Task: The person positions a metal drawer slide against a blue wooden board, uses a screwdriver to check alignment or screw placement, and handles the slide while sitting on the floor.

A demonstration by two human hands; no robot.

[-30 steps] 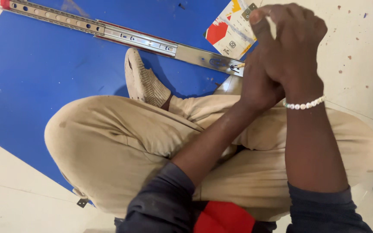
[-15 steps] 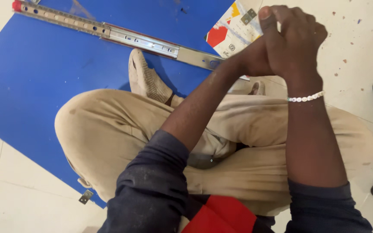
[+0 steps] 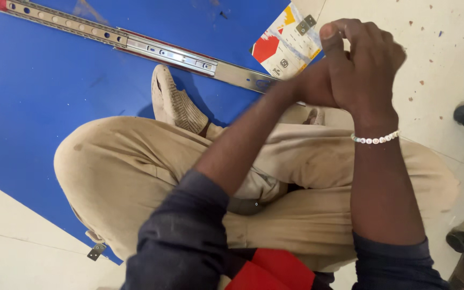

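Two hands meet in the upper right of the frame — my right hand (image 3: 366,64) curls over my left hand (image 3: 310,86), pressed together; what they pinch, I cannot tell. The drawer slide (image 3: 135,43) lies untouched along the upper left, on the blue board (image 3: 28,107) — apparently not yet fitted.

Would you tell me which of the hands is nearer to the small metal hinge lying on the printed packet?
Right. The right hand is raised just beside the hinge; the left hand sits lower, tucked behind it.
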